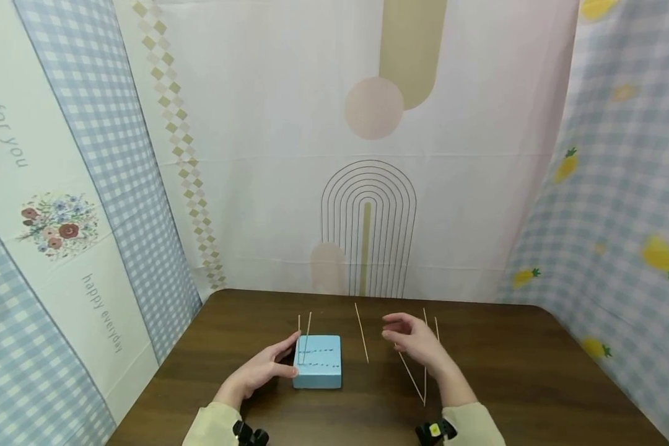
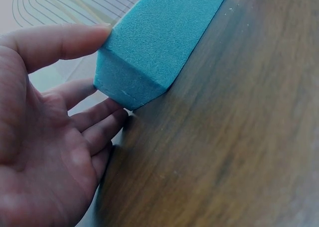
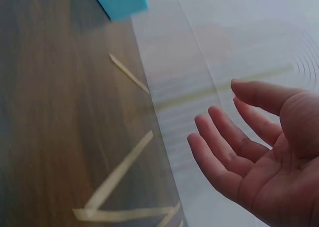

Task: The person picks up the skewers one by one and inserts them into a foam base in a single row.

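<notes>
A light-blue foam block (image 1: pixel 318 362) with rows of small dark marks on top lies on the table. Two thin wooden sticks (image 1: pixel 308 331) stand up from its left part, one leaning slightly. My left hand (image 1: pixel 260 370) grips the block's left side between thumb and fingers; in the left wrist view the thumb (image 2: pixel 75 42) presses on one edge of the foam block (image 2: pixel 164 33). My right hand (image 1: pixel 416 342) is raised over several loose sticks (image 1: pixel 411 376) on the right, fingers loosely bent and holding nothing. The right wrist view shows that palm (image 3: pixel 269 172) and sticks (image 3: pixel 119 174) below.
One more stick (image 1: pixel 362 332) lies alone between the block and my right hand. The dark wooden table (image 1: pixel 513 371) ends at a patterned cloth (image 1: pixel 273 186) behind. Checked cloths (image 1: pixel 607 248) hang on both sides.
</notes>
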`<control>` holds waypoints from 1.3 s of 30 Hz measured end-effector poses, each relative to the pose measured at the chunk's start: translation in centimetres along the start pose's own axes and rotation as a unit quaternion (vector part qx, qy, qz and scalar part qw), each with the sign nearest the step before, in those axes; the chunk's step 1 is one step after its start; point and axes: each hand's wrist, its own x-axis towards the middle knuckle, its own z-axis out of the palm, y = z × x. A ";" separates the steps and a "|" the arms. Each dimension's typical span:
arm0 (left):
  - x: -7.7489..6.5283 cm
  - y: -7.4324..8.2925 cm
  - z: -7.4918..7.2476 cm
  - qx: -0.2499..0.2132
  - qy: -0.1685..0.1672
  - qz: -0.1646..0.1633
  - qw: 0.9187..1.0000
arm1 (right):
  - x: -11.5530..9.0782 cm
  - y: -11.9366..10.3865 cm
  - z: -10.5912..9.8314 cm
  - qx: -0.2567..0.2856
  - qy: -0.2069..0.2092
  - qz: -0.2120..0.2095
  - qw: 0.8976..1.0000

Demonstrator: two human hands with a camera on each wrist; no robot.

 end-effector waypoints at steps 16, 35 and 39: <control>0.4 0.4 -0.2 -0.003 0.004 0.006 1.000 | -0.8 4.8 -8.1 -0.049 0.096 0.066 0.992; 0.0 -0.1 0.0 -0.022 -0.001 0.000 1.000 | -1.1 6.6 -8.2 -0.039 0.104 0.132 0.985; 0.2 -0.1 -0.1 -0.016 -0.001 -0.004 1.000 | -1.1 6.5 -8.1 -0.061 0.107 0.134 0.983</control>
